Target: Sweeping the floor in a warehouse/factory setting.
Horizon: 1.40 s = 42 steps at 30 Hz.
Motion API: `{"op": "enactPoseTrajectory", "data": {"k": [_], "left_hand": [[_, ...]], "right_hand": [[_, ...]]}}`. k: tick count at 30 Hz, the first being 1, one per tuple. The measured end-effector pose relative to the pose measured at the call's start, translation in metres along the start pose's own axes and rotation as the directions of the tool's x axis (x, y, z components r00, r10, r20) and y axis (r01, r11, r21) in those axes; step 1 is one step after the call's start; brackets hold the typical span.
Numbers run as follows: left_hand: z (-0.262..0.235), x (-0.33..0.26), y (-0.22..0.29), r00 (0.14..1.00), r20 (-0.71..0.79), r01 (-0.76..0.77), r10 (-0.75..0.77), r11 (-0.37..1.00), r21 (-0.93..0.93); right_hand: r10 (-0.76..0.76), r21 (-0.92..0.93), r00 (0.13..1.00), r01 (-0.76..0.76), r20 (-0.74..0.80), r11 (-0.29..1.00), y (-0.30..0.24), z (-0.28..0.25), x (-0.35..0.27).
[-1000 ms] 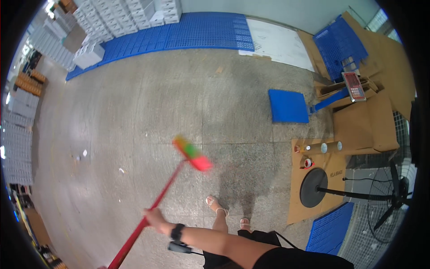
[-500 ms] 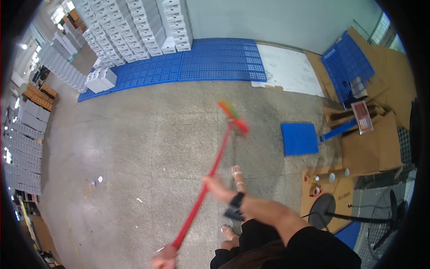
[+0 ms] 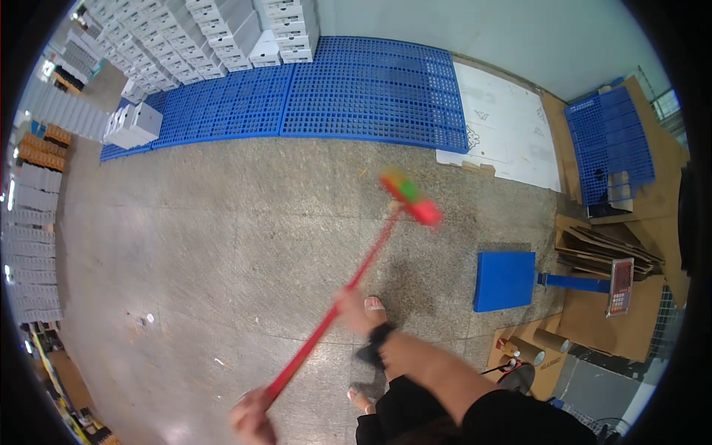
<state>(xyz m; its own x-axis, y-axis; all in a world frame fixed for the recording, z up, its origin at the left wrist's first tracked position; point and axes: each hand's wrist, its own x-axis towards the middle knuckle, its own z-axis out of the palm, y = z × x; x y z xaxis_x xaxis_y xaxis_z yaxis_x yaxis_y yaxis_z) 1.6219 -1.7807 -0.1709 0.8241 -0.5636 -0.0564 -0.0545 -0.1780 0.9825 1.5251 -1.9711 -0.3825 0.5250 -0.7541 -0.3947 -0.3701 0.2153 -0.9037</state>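
Broom (image 3: 356, 274): red handle, blurred red-and-green head at 1 o'clock from the hands, over bare concrete floor (image 3: 222, 245). Right hand (image 3: 354, 308) wrapped around mid-handle; left hand (image 3: 252, 417) closed on the handle's low end. Blue pallets (image 3: 356, 96) along the far edge at 12 o'clock, white boxes (image 3: 222, 30) stacked on them. Blue scale (image 3: 504, 280) and cardboard (image 3: 608, 252) crowd 3 o'clock. Open floor runs toward 9 o'clock.

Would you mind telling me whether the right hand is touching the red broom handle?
Touching. The head view shows the right hand wrapped around the red broom handle, with the shaft running through its grip.
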Motion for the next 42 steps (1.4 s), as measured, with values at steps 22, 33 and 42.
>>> {"op": "enactPoseTrajectory", "data": {"k": [22,33,42], "left_hand": [[0.086,0.117,0.125,0.900,0.434,0.095,0.027,0.962,-0.257],[0.323,0.143,0.119,-0.004,0.900,0.596,-0.435,0.722,0.351],[0.728,0.162,0.043,-0.042,0.845,0.411,-0.533,0.762,0.501]], "right_hand": [[0.234,0.196,0.917,-0.177,-0.324,0.964,-0.124,-0.121,0.071],[0.471,0.376,0.717,-0.306,-0.514,0.875,-0.098,-0.361,0.099],[0.273,0.233,0.598,-0.146,-0.754,0.962,0.022,-0.703,0.315]]}}
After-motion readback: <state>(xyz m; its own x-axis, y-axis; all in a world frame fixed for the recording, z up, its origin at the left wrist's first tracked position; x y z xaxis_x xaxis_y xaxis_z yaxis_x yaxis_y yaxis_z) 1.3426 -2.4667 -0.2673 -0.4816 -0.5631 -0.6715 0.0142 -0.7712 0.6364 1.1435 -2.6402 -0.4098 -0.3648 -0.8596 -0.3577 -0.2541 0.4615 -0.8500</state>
